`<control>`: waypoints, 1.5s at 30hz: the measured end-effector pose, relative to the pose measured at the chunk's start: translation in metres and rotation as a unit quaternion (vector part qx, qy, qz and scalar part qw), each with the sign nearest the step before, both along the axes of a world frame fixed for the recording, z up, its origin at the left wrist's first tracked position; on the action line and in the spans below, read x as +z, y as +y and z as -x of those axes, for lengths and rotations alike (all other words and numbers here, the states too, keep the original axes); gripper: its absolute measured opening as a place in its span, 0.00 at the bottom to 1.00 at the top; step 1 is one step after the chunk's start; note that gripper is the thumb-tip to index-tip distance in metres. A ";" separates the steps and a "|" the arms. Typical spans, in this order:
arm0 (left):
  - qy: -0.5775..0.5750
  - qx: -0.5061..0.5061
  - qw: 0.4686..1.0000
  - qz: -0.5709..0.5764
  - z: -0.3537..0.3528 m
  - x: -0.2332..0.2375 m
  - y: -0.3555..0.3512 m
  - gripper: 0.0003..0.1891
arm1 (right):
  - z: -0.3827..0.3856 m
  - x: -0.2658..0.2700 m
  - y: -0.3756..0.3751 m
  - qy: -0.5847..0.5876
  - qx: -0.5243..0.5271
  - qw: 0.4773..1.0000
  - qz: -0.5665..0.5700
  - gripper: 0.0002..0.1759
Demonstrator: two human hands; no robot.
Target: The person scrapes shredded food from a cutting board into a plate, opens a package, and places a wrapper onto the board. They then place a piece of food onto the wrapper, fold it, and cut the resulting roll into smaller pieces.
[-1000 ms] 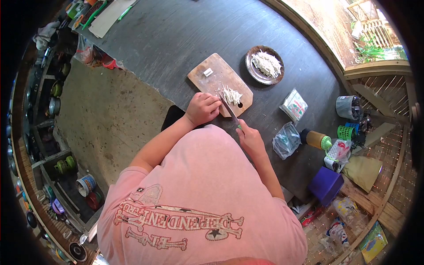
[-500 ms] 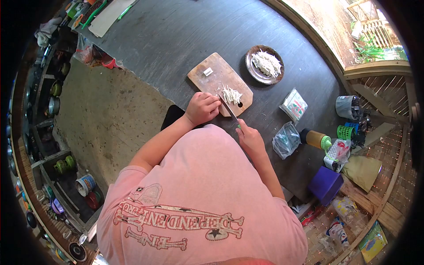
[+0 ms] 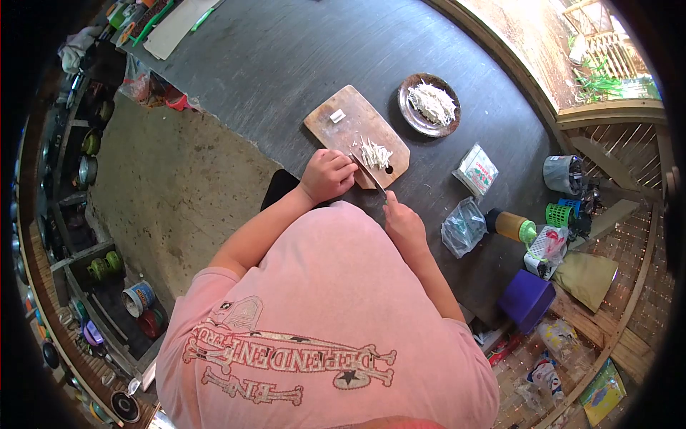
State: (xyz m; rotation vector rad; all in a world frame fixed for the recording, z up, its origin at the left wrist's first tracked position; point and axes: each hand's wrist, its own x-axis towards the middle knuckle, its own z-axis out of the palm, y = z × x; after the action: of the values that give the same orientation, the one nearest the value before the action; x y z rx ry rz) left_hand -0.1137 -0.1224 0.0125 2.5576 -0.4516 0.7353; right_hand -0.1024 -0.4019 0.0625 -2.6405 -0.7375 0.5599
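Observation:
My left hand (image 3: 329, 175) is closed at the near left edge of the wooden cutting board (image 3: 355, 112), fingers curled by the knife tip; anything under them is hidden. My right hand (image 3: 405, 223) grips the handle of a knife (image 3: 370, 176), whose blade lies over the board's near edge. Beside the blade is a small heap of thin white strips (image 3: 374, 154). A short white block (image 3: 336, 116) rests on the board's far part. Beyond the board to the right, a round dish (image 3: 410, 118) holds a pile of white shreds (image 3: 431, 102).
Right of the board are a square packet (image 3: 476, 171), a clear plastic bag (image 3: 463, 227) and a bottle with a green cap (image 3: 510, 224). A purple container (image 3: 527, 299) and baskets stand by the right edge. Shelves with pots line the left.
My right hand and the knife handle have shifted very slightly. My left hand, the board and the white pieces look unchanged.

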 end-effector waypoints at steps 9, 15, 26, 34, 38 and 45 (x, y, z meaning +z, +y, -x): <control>0.004 0.018 0.998 0.053 -0.001 0.003 -0.001 0.09 | -0.011 -0.009 0.003 0.113 -0.088 0.979 -0.144 0.25; 0.004 0.009 0.999 0.051 -0.002 0.006 -0.001 0.09 | -0.004 -0.007 -0.009 0.115 -0.088 0.971 -0.191 0.26; 0.003 0.008 0.999 0.032 -0.002 0.005 -0.001 0.10 | -0.005 -0.002 -0.022 0.003 -0.050 0.982 -0.181 0.24; 0.019 0.030 0.999 0.038 -0.003 0.003 -0.003 0.12 | -0.008 0.013 -0.015 -0.021 -0.015 0.997 -0.072 0.23; 0.015 0.033 0.998 0.042 -0.004 0.001 -0.003 0.13 | -0.006 0.022 -0.015 0.014 -0.031 0.997 -0.065 0.22; 0.016 0.033 0.998 0.046 -0.004 0.002 -0.002 0.12 | -0.007 0.021 -0.013 -0.017 -0.025 0.996 -0.084 0.22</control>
State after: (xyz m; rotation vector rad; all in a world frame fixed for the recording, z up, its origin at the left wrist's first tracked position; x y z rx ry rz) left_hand -0.1100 -0.1244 0.0144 2.5035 -0.3173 0.7197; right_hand -0.0953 -0.4149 0.0834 -2.5110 -0.6954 0.4216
